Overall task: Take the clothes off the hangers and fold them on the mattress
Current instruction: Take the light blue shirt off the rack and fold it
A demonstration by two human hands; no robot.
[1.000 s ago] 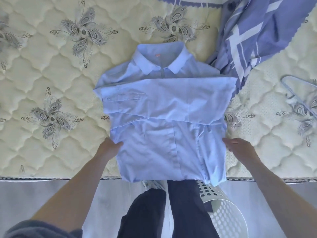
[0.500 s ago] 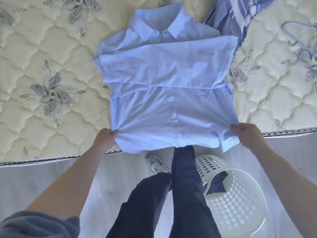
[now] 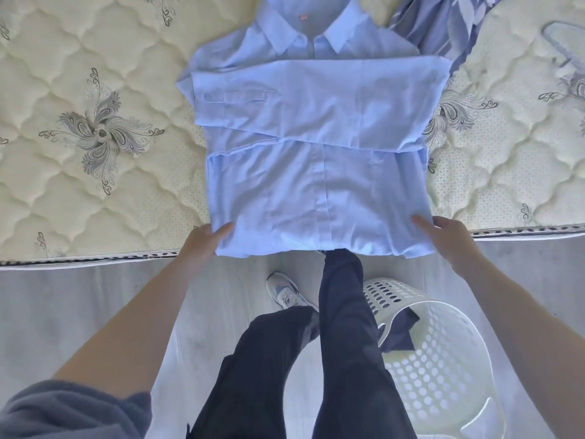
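Gripping the blue shirt (image 3: pixel 316 160) by its hem

My left grip (image 3: pixel 205 240) and my right grip (image 3: pixel 449 234) are each pinching one bottom corner, thumbs on top. The blue shirt is lying at the near edge of the mattress (image 3: pixel 95 198), collar away from me, hem reaching over the edge.

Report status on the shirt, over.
Left hand and right hand grip the hem corners. Light blue shirt flat on mattress, sleeves folded across. Nothing lying on it.
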